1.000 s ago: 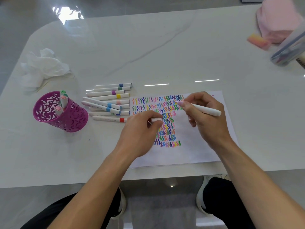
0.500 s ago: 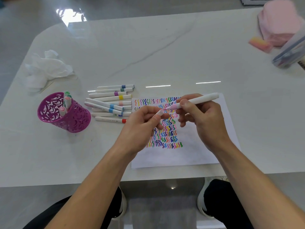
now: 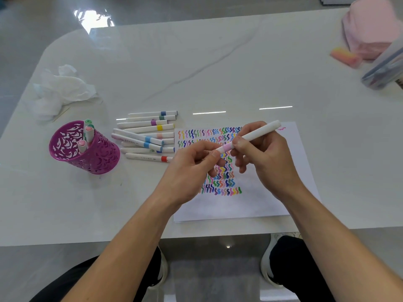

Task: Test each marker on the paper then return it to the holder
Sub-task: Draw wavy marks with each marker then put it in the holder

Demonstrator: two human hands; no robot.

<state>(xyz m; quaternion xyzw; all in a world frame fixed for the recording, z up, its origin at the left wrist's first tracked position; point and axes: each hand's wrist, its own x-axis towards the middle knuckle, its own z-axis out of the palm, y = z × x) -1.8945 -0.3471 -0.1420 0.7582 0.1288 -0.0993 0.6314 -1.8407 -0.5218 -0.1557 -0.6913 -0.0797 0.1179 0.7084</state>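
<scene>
My right hand (image 3: 265,159) grips a white marker (image 3: 259,132) with a light pink band, held above the paper (image 3: 272,199). My left hand (image 3: 192,171) pinches the marker's cap (image 3: 221,149), which sits on the marker's tip end. The paper carries rows of coloured squiggles, plus one pink squiggle at its top right corner. A purple lattice holder (image 3: 87,153) stands on the left with three markers in it. Several white markers (image 3: 146,136) with coloured bands lie in a loose pile between holder and paper.
Crumpled white tissue (image 3: 61,88) lies at the far left. A pink cloth-like object (image 3: 370,27), a pink-orange block (image 3: 345,56) and a clear case (image 3: 383,70) sit at the far right. The white table's front edge (image 3: 87,238) runs just past the paper.
My right hand lifted the marker off the paper and swung its tip toward my left hand. The cap in my left hand has come onto the tip.
</scene>
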